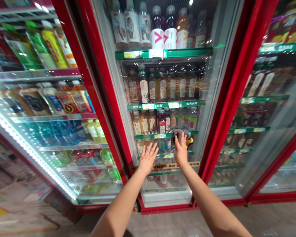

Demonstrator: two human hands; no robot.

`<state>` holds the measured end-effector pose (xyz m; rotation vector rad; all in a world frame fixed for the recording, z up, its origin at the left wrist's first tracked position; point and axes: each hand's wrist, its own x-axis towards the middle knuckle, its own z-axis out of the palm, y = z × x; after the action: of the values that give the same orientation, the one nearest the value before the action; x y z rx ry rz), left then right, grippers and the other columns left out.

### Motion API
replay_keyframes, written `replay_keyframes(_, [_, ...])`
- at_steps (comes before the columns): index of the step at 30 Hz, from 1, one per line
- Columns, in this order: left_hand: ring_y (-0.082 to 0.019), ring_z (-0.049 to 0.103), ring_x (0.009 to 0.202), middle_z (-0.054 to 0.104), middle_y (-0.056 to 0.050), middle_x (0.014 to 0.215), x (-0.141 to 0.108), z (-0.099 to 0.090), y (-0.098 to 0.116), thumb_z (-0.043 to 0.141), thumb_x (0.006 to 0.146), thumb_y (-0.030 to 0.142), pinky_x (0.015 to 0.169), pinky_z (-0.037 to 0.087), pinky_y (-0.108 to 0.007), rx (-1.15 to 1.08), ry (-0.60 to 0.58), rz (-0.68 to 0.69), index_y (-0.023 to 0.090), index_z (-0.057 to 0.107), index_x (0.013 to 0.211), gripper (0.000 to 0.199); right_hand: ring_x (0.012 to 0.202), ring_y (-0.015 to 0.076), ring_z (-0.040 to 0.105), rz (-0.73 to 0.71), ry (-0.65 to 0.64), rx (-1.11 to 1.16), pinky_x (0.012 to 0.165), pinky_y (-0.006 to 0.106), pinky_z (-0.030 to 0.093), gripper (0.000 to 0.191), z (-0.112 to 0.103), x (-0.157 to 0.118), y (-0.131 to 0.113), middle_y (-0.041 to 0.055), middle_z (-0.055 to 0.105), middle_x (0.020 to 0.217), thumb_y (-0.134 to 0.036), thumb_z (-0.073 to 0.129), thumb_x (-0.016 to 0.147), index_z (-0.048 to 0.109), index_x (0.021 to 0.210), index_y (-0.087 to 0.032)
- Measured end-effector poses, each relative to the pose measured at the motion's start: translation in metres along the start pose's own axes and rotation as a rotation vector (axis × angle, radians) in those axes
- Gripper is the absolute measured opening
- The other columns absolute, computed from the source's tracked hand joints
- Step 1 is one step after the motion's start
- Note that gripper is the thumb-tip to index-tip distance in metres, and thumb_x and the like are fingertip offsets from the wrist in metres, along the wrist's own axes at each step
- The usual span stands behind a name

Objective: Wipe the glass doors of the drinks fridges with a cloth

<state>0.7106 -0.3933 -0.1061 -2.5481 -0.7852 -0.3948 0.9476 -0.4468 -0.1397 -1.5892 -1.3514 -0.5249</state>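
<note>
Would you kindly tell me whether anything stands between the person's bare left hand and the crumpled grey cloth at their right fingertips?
Nothing visible does: the open left hand reaches toward the crumpled grey cloth across the front of the red-framed glass door. The right hand touches the cloth from below, off to the side of that path.

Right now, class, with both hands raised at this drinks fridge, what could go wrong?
The grey cloth and yellow item could slip and fall, because the right hand looks spread rather than closed around them. The left hand, bare and splayed near the glass door, could smear it. If that door is open, which I cannot tell, the bottles behind it could get knocked.
</note>
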Motion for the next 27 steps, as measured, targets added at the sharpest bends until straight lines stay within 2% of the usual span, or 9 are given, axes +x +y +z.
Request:
replay_keyframes(4, [-0.027,0.001,0.157,0.008,-0.008,0.17,0.005,0.002,0.02,0.049,0.089,0.012,0.127,0.014,-0.054,-0.062,0.135,0.001,0.019,0.012,0.162,0.082,0.154,0.0324,-0.012,-0.003,-0.103,0.177,0.12,0.064,0.023,0.07,0.012,-0.01,-0.024,0.0026,-0.018,0.168,-0.023,0.04,0.103,0.004,0.162,-0.036])
replay_keyframes(8, [-0.02,0.004,0.157,0.012,-0.009,0.17,0.033,0.007,0.051,0.038,0.09,0.006,0.128,0.021,-0.041,-0.173,0.219,0.109,0.014,0.002,0.162,0.081,0.155,0.0227,0.01,0.17,-0.151,0.533,0.123,0.05,0.027,0.059,0.006,-0.016,-0.022,0.0053,0.007,0.17,-0.034,0.022,0.107,0.003,0.162,-0.028])
replay_keyframes(12, [-0.018,0.005,0.157,0.012,-0.006,0.17,0.074,0.015,0.081,0.04,0.092,0.013,0.126,0.027,-0.04,-0.196,0.24,0.095,0.017,0.002,0.162,0.079,0.139,0.0201,0.051,0.268,-0.157,0.706,0.107,0.042,0.051,0.057,-0.021,-0.003,-0.005,0.0106,0.038,0.16,-0.037,0.011,0.107,0.002,0.162,-0.025])
replay_keyframes(14, [-0.024,0.007,0.157,0.012,-0.006,0.17,0.092,0.021,0.094,0.042,0.095,0.018,0.125,0.029,-0.048,-0.179,0.264,0.016,0.019,0.008,0.162,0.075,0.132,0.0228,0.059,0.306,-0.155,0.715,0.102,0.044,0.054,0.059,-0.042,0.002,0.012,0.0124,0.054,0.149,-0.043,0.021,0.107,0.017,0.162,-0.024])
replay_keyframes(16, [-0.03,0.012,0.156,0.015,-0.007,0.169,0.107,0.029,0.103,0.044,0.095,0.016,0.123,0.031,-0.056,-0.154,0.286,-0.057,0.021,0.015,0.162,0.073,0.13,0.0262,0.06,0.289,-0.123,0.556,0.105,0.048,0.053,0.059,-0.066,0.003,0.036,0.0138,0.063,0.14,-0.045,0.036,0.104,0.035,0.157,-0.021])
replay_keyframes(18, [-0.03,0.019,0.155,0.019,-0.006,0.168,0.117,0.037,0.106,0.045,0.094,0.012,0.121,0.033,-0.058,-0.124,0.303,-0.079,0.027,0.02,0.161,0.073,0.134,0.0286,0.057,0.175,-0.115,0.269,0.11,0.051,0.049,0.053,-0.087,0.002,0.063,0.0141,0.061,0.142,-0.041,0.043,0.101,0.049,0.15,-0.023])
replay_keyframes(22, [-0.022,0.022,0.155,0.02,0.001,0.169,0.117,0.053,0.093,0.048,0.095,0.011,0.126,0.026,-0.049,-0.083,0.314,-0.056,0.038,0.018,0.16,0.077,0.152,0.0306,0.028,-0.251,-0.232,-0.168,0.115,0.057,0.042,0.06,-0.119,0.007,0.102,0.0094,0.035,0.163,-0.016,0.043,0.096,0.041,0.155,-0.028])
replay_keyframes(24, [-0.027,0.019,0.155,0.017,-0.006,0.169,0.105,0.061,0.087,0.053,0.094,0.015,0.126,0.021,-0.057,-0.077,0.309,-0.12,0.034,0.016,0.161,0.079,0.154,0.0317,0.021,-0.418,-0.298,-0.324,0.117,0.062,0.036,0.074,-0.129,0.016,0.109,0.0056,0.023,0.167,-0.006,0.045,0.091,0.031,0.158,-0.033])
replay_keyframes(27, [-0.037,0.017,0.155,0.017,-0.016,0.168,0.085,0.069,0.088,0.057,0.092,0.014,0.122,0.022,-0.068,-0.072,0.278,-0.225,0.027,0.018,0.161,0.081,0.154,0.0303,0.021,-0.549,-0.36,-0.408,0.121,0.064,0.027,0.082,-0.137,0.033,0.105,0.0025,0.017,0.168,0.0,0.043,0.088,0.025,0.159,-0.037])
